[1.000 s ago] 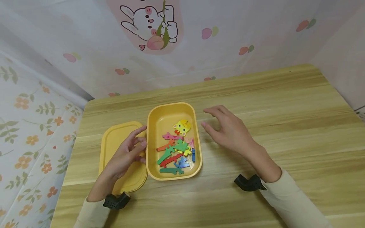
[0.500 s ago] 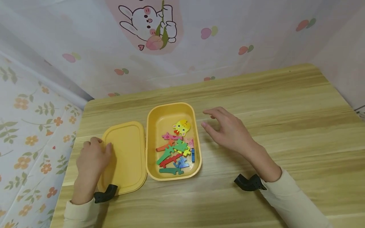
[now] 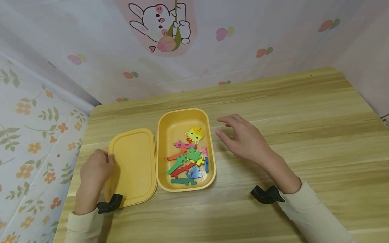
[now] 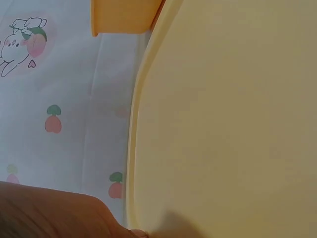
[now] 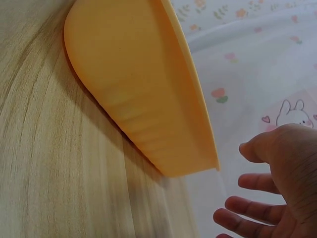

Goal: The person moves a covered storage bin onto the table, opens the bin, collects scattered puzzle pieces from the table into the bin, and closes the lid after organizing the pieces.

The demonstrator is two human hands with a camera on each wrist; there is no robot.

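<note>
My left hand grips the left edge of a yellow plastic lid, thumb on its rim; the fingers under the edge are hidden. In the left wrist view the lid fills most of the picture, the hand at its border. Right beside the lid stands an open yellow box. Inside it lie several colourful jigsaw-like pieces and a yellow animal-head piece. To the right of the box my right hand hovers with fingers spread and holds nothing, apart from the box wall.
The wood-patterned table extends to the right and in front of the box. A white curtain with a rabbit print hangs behind its back edge, and a flowered cloth borders the left side.
My left hand has moved left from the box's left wall, across the lid, to the lid's outer edge, and its fingers have closed there. The right hand has stayed nearly still.
</note>
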